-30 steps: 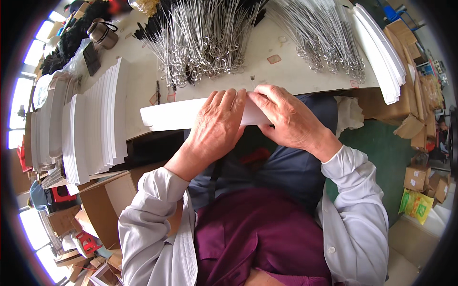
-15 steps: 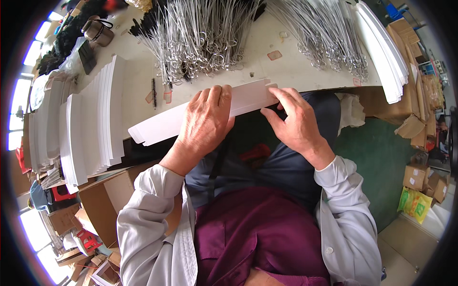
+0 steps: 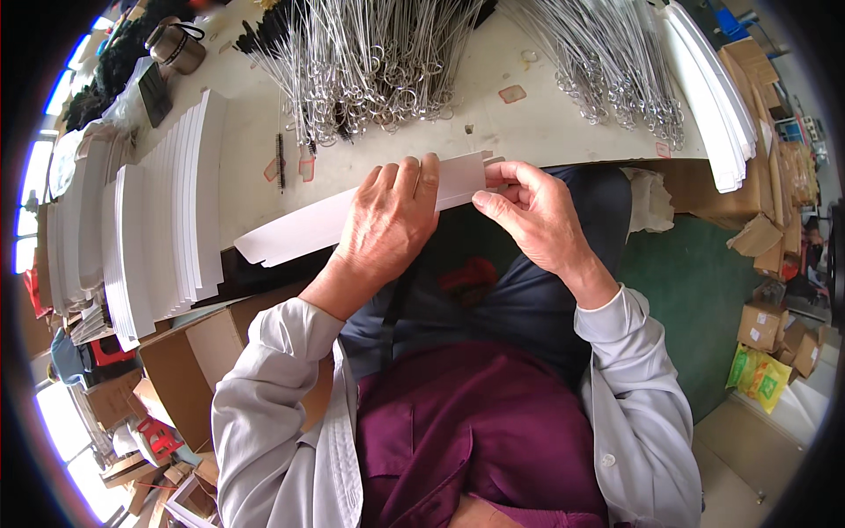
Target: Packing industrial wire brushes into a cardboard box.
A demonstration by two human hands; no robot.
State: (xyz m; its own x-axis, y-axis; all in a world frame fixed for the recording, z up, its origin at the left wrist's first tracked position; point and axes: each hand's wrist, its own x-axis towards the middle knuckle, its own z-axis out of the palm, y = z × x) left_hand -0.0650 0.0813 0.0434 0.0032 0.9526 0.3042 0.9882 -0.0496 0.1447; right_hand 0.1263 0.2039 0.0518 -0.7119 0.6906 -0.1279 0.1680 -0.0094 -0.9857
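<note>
A long, narrow white carton lies slantwise at the table's front edge. My left hand lies across its middle, fingers over the far side and thumb hidden, gripping it. At the carton's right end, my right hand is closed on the end flaps, thumb on the near side and bent fingers at the far side. Beyond the carton lies a big pile of wire-handled brushes with looped ends. A single brush with black bristles points toward me, left of the pile.
Flat white cartons stand in overlapping rows at the left. A second bundle of looped wires and a stack of white card lie at the right. A metal flask stands far left. Cardboard boxes sit below the table.
My right hand has closed in on the carton's right end, its thumb now against the near edge. The end flaps there are bent up more. My left hand shifted slightly right.
</note>
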